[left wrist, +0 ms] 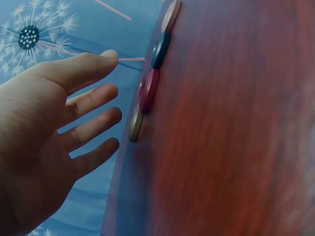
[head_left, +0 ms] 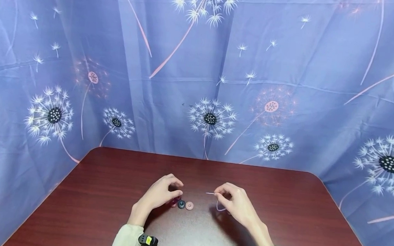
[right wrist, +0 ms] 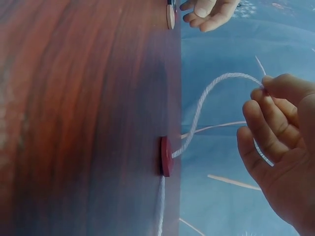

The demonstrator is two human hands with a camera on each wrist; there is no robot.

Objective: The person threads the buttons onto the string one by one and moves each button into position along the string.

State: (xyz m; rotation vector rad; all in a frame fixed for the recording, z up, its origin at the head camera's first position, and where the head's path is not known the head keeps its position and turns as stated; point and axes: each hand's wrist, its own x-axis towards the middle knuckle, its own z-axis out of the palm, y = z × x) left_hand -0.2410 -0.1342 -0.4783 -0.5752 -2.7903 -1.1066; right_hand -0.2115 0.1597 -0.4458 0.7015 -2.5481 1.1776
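Note:
My left hand (head_left: 159,192) hovers over the buttons with its fingers spread and bent loosely, holding nothing. In the left wrist view a pale pink button (left wrist: 171,16), a dark teal button (left wrist: 161,50), a magenta button (left wrist: 149,91) and an olive button (left wrist: 136,124) lie in a row on the table. Between thumb and forefinger my right hand (head_left: 238,202) pinches a pale lilac cord (right wrist: 199,105) near its tip, which sticks out to the left. Lower down, the cord passes through a red button (right wrist: 168,156), seen edge-on at the tabletop.
Dark reddish-brown wood makes up the table (head_left: 98,192), which has rounded far corners. Behind it hangs a blue curtain (head_left: 171,100) printed with dandelions. A black device with a yellow mark (head_left: 148,241) sits on the left wrist.

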